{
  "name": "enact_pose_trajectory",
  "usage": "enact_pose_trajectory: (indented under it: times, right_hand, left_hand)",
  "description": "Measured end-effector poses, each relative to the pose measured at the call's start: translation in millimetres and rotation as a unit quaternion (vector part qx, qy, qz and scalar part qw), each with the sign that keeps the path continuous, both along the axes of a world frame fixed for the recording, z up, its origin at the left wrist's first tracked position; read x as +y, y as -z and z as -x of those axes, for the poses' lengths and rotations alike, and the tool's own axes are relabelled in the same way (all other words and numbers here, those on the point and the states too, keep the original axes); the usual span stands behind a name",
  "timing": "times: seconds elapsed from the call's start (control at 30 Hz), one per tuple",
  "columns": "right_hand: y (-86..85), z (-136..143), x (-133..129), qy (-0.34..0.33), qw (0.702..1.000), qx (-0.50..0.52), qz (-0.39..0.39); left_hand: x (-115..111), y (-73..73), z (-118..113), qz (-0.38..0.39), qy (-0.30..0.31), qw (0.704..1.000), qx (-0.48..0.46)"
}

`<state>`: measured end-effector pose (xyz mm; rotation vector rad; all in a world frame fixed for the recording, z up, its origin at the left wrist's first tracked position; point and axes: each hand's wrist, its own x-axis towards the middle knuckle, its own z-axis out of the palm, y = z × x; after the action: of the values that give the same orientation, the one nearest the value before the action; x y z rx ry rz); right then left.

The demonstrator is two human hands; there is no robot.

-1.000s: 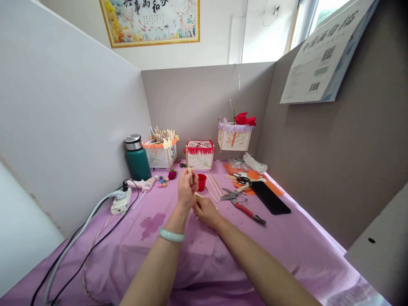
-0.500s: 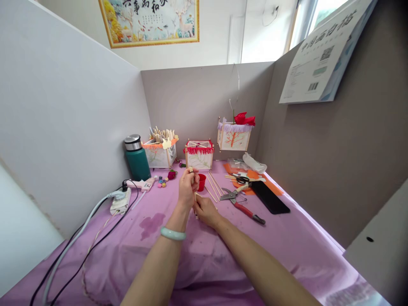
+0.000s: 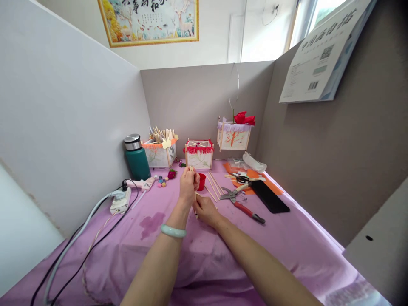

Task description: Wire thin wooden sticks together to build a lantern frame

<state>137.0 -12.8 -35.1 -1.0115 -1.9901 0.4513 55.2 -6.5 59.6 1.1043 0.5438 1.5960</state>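
My left hand (image 3: 187,187), with a pale green bangle (image 3: 173,231) at its wrist, is closed around thin wooden sticks (image 3: 191,168) whose pale ends poke out above the fist. Just below and to the right, my right hand (image 3: 207,211) pinches wooden sticks (image 3: 196,215) that show under its fingers. Whether both hands grip the same sticks is hidden by the fingers. A small red cup (image 3: 202,182) stands right behind my hands, and several loose sticks (image 3: 214,185) lie on the cloth beside it.
Pliers (image 3: 244,207), scissors (image 3: 241,179) and a black phone (image 3: 269,196) lie at right. Behind are a red-fringed paper box (image 3: 199,159), a stick-filled box (image 3: 157,157) and a hanging lantern (image 3: 235,139). At left: green bottle (image 3: 137,162), glue gun (image 3: 145,184), power strip (image 3: 120,204) with cables.
The fingers of my left hand have curled in a little more around the sticks. My right hand stays in nearly the same place.
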Motion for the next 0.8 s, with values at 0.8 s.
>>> enact_pose_trajectory:
  times: [0.8]
  right_hand:
    - [2.2,1,3,0.001,1.0,-0.002,0.001]
  left_hand:
    - [6,3.6,11,0.042,0.11,0.988,-0.104]
